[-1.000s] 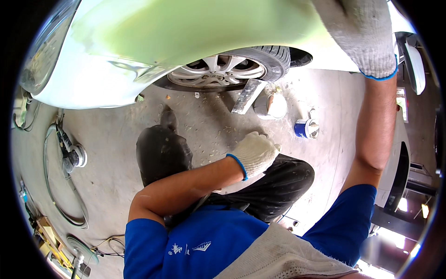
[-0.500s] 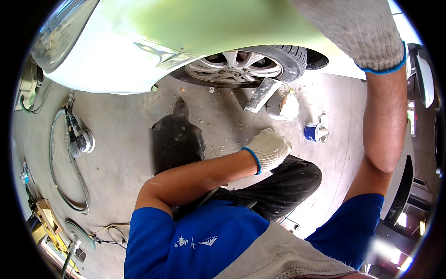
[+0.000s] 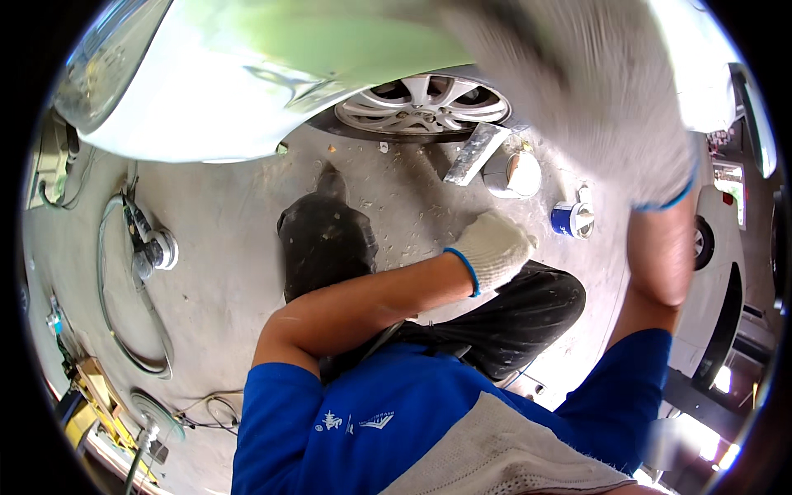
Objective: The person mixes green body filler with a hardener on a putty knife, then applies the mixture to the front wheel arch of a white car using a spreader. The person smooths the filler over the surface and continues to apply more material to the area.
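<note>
My right hand (image 3: 586,91), in a cloth glove with a blue cuff, is raised close before the car's fender (image 3: 330,41). It is smeared by motion, and its fingers and anything in them cannot be made out. White and pale green, the fender curves above a silver-spoked wheel (image 3: 419,109). My left hand (image 3: 495,243), in a matching glove, is closed in a fist above my bent right knee (image 3: 549,309). Whatever it may hold is hidden inside the fingers. Beyond that fist, a long flat grey board (image 3: 478,153) leans beside a pale round tin (image 3: 511,176) on the floor.
A blue and white can (image 3: 569,220) stands right of the tin. At the left lies a round-pad power sander (image 3: 153,252) with a looping hose (image 3: 103,272). Cables and a yellow-edged box (image 3: 103,404) sit at lower left. Another white car (image 3: 697,305) is at the right.
My right hand has swept lower and leftward across the fender, now covering part of the wheel arch. The view has shifted slightly. My left hand stays closed by the knee.
</note>
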Motion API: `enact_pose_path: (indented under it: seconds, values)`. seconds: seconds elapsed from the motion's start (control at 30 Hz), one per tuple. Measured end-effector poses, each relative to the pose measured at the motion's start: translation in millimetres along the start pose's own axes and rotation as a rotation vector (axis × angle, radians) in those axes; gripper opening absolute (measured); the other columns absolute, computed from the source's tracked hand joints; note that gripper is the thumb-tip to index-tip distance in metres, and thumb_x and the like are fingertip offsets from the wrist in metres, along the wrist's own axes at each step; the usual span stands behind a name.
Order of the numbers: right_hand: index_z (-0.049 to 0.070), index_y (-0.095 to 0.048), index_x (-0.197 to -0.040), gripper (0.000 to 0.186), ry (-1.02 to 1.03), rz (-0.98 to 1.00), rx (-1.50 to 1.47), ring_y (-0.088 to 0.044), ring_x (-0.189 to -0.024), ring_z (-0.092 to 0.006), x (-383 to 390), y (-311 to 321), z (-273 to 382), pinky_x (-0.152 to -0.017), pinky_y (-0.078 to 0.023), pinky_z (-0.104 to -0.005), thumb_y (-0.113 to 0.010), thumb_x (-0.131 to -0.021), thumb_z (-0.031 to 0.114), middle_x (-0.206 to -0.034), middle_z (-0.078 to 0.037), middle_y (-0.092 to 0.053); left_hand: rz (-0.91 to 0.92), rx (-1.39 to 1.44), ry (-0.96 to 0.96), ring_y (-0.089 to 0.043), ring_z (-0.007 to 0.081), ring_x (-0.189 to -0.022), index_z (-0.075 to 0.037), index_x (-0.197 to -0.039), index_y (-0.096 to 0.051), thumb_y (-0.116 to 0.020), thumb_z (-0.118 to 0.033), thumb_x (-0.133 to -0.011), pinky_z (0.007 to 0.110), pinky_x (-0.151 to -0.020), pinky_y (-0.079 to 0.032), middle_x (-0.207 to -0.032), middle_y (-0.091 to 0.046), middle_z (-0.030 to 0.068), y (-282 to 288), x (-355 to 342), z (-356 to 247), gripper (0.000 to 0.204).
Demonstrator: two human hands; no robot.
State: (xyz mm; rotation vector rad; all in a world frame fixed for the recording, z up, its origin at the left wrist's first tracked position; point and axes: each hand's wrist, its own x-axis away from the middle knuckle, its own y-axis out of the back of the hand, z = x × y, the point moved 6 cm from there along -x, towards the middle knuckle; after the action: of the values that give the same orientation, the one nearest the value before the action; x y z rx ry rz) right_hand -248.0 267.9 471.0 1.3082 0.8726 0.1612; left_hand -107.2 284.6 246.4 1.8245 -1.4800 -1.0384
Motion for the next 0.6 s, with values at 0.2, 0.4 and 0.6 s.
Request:
enact_pose_path:
  seconds: [0.2,0.4,0.6]
  values:
    - [0.012,-0.061,-0.113,0.027,-0.404,0.17,-0.252,-0.068,-0.085,-0.0286,67.3,-147.0,52.5,-0.066,-0.058,-0.0408,-0.059,-0.086,0.009,-0.092,-0.009,-0.064,0.586,-0.001,-0.138,-0.064,0.0318,-0.115,-0.01,-0.12,-0.07,-0.051,-0.024,-0.097,0.047,-0.095,-0.05,-0.128,-0.063,0.0212,-98.7,50.2,-58.7,0.033]
    - [0.007,-0.061,-0.11,0.023,-0.571,0.063,-0.686,-0.065,-0.088,-0.0346,91.4,-160.8,75.1,-0.072,-0.055,-0.0418,-0.063,-0.088,0.005,-0.1,-0.011,-0.066,0.668,-0.011,-0.174,-0.065,0.0337,-0.118,-0.011,-0.119,-0.075,-0.052,-0.021,-0.096,0.06,-0.094,-0.049,-0.121,-0.072,0.0133,-173.9,100.8,-78.9,0.034]
    - [0.0,-0.054,-0.121,0.029,-1.1,-0.396,-1.214,-0.061,-0.079,-0.0113,135.7,-116.5,18.7,-0.068,-0.051,-0.0283,-0.059,-0.092,0.001,-0.092,-0.002,-0.063,0.475,-0.19,-0.164,-0.071,0.0288,-0.082,-0.012,-0.092,-0.077,-0.058,-0.019,-0.089,0.046,-0.07,-0.051,-0.085,-0.073,0.0124,-111.1,71.7,-58.8,0.02]
